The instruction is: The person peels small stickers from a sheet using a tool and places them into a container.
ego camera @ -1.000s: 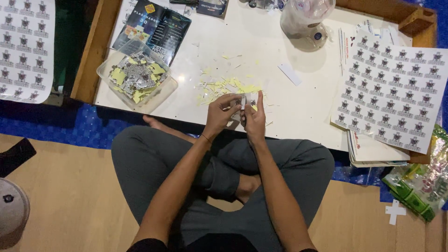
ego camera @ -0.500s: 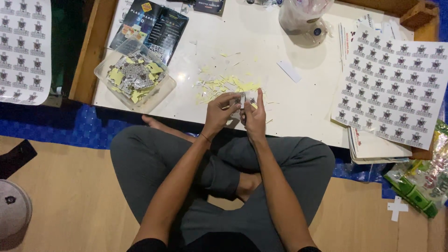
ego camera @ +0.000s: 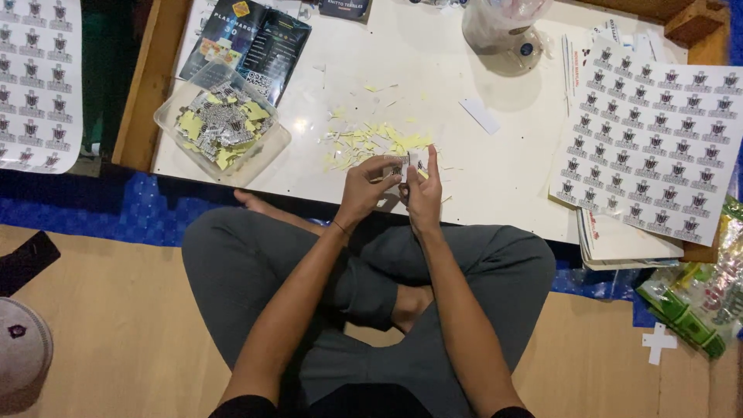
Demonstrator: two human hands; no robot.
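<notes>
Item: small sticker piece (ego camera: 400, 168), which I see pinched between left hand (ego camera: 365, 188) and right hand (ego camera: 422, 190), fingers closed on it, at the near edge of the white table (ego camera: 495, 162). Bare tabletop right of hands. Yellow scraps (ego camera: 371, 143) just beyond. Clear tray (ego camera: 267, 151) holds, apparently, cut stickers. Sticker sheet (ego camera: 650, 147) far right.

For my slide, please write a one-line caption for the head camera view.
Seated cross-legged, a person's left hand and right hand pinch a small sticker over yellow scraps on a white table.
</notes>
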